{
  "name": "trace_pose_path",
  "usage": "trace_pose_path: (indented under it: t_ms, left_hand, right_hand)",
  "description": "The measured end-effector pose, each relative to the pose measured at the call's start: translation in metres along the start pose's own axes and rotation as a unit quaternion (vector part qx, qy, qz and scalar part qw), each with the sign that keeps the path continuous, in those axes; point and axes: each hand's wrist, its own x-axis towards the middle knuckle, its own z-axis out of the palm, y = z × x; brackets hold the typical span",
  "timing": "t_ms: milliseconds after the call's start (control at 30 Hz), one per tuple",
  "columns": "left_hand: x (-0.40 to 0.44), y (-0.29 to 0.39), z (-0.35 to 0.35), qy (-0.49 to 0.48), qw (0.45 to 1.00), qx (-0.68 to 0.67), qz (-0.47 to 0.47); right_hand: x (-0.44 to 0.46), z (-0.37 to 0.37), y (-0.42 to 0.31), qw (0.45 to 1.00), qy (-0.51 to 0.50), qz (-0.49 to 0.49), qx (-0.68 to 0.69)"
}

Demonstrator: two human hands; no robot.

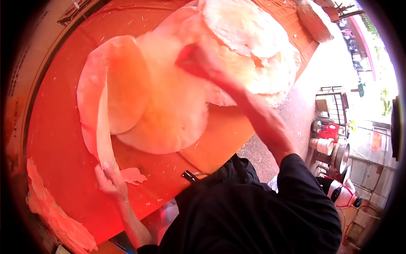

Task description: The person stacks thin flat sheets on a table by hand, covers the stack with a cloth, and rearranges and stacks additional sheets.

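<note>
Several thin round pale sheets overlap on the orange-red table. At the lower left, my left hand pinches the near edge of the leftmost round sheet, whose edge is lifted and folded over. My right hand is a closed, motion-blurred fist over the middle sheets; whether it holds anything cannot be made out. Beyond it, at the upper right, lies a pile of more round sheets. A small torn scrap is beside my left hand.
Crumpled sheet scraps lie along the table's lower left edge. A wrapped bundle sits at the far right corner. To the right on the ground stand a wire rack, pots and a red container.
</note>
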Motion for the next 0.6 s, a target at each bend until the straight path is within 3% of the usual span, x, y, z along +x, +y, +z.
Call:
trace_pose_path:
  t_ms: [33,100,133,167,267,333,367,400,433,467,500,533,600]
  left_hand:
    - [-0.002,0.005,-0.008,-0.010,1.000,0.006,-0.013]
    - [-0.014,-0.001,-0.020,-0.016,1.000,0.007,-0.006]
    - [-0.017,-0.004,-0.024,-0.013,1.000,0.006,-0.001]
    - [-0.023,-0.003,-0.026,-0.018,1.000,-0.011,-0.002]
    - [-0.041,-0.001,-0.022,-0.075,0.996,-0.038,0.023]
    - [-0.041,0.028,-0.009,-0.115,0.987,-0.048,0.106]
    - [-0.047,0.040,-0.001,-0.131,0.982,-0.048,0.130]
    - [-0.054,0.052,0.009,-0.146,0.976,-0.049,0.155]
    - [-0.060,0.062,0.021,-0.149,0.969,-0.077,0.184]
    - [-0.067,0.071,0.033,-0.150,0.960,-0.104,0.211]
    - [-0.075,0.077,0.044,-0.163,0.953,-0.111,0.232]
    - [-0.083,0.083,0.053,-0.175,0.945,-0.117,0.252]
    - [-0.097,0.094,0.062,-0.192,0.941,-0.106,0.257]
  right_hand:
    - [0.000,-0.027,0.005,0.999,0.033,0.003,0.010]
    - [-0.003,-0.101,0.011,0.993,0.043,0.108,0.002]
    - [0.004,-0.134,0.046,0.995,0.048,0.081,-0.031]
    - [0.002,-0.166,0.073,0.986,0.089,0.027,-0.138]
    - [-0.018,-0.229,0.109,0.877,0.181,0.120,-0.428]
    - [-0.039,-0.230,0.101,0.843,0.274,0.115,-0.448]
    - [-0.048,-0.212,0.098,0.821,0.344,-0.006,-0.455]
    - [-0.062,-0.177,0.072,0.926,0.266,0.049,-0.262]
    - [-0.078,-0.146,0.050,0.984,0.122,0.087,-0.094]
    - [-0.094,-0.115,0.028,0.984,-0.008,0.168,0.063]
    - [-0.118,-0.091,-0.006,0.884,-0.176,0.271,0.337]
    - [-0.132,-0.065,-0.031,0.871,-0.243,0.280,0.322]
    - [-0.160,-0.024,-0.044,0.916,-0.260,0.143,0.270]
